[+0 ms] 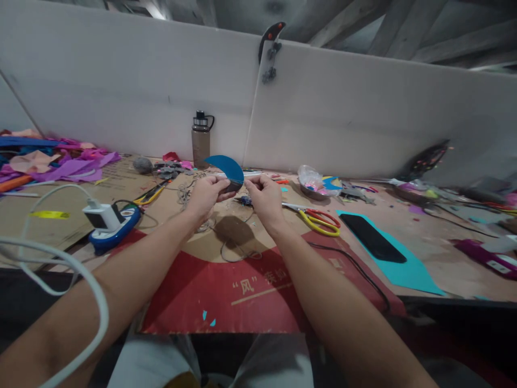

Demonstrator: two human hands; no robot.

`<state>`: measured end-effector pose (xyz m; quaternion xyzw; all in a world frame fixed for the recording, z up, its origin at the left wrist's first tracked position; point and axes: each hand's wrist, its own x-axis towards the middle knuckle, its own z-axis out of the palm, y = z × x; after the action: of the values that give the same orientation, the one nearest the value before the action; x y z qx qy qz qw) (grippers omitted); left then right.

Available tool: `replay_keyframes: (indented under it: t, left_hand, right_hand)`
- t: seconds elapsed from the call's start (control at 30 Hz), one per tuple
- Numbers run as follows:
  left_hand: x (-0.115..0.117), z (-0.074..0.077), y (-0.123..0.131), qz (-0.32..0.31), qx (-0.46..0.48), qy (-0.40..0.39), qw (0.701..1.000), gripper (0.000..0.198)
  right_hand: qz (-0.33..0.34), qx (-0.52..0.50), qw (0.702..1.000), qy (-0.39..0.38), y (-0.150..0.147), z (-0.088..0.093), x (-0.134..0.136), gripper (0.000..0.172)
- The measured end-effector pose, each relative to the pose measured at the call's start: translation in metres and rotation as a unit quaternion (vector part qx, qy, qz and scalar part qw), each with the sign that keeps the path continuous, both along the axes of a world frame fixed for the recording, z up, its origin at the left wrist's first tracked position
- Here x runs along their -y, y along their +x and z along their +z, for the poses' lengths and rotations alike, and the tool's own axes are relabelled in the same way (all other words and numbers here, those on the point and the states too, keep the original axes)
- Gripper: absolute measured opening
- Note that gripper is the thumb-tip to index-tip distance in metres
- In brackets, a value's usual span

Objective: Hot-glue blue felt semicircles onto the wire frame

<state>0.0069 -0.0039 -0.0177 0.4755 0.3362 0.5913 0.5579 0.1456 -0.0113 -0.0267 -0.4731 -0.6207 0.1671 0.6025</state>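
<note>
The person's left hand [209,195] holds a blue crescent piece [229,168] between thumb and fingers, above the work surface, with the tip of the crescent pointing toward 10 o'clock. The right hand [266,195] is at the piece's edge at 4 o'clock, thumb and forefinger narrowed almost together; whether they grip it cannot be told. Below, a red-and-tan cardboard sheet [189,291] covers the table edge, with small turquoise scraps [204,314] lying on it between 6 and 7 o'clock of the hands. Scissors [319,221] with red and yellow handles lie between 3 and 4 o'clock, near the right hand; farther along that line, a black phone [374,237] rests on a turquoise sheet [416,275]. A bowl [317,193] sits at 3 o'clock, a capped bottle [201,141] stands upright at 11 o'clock, and a blue power strip [115,231] with a white charger [105,217] is between 8 and 9 o'clock.
</note>
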Motion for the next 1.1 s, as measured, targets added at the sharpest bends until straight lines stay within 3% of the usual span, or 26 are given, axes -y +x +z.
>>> replay_keyframes:
  t: [0.6, 0.9, 1.1]
  left_hand:
    - [0.001, 0.003, -0.002, -0.036, 0.038, -0.016, 0.999, 0.006]
    - [-0.0008, 0.0019, -0.0045, -0.061, 0.054, -0.029, 0.996, 0.004]
    - [-0.0017, 0.0016, -0.0034, -0.063, 0.05, -0.041, 0.996, 0.006]
  right_hand:
    - [0.061, -0.105, 0.989, -0.08, 0.0015, -0.0029, -0.0062, 0.026]
    - [0.158, -0.205, 0.957, -0.129, 0.0038, 0.0, -0.0025, 0.019]
    - [0.201, -0.212, 0.948, -0.125, 0.0018, 0.0007, -0.0002, 0.017]
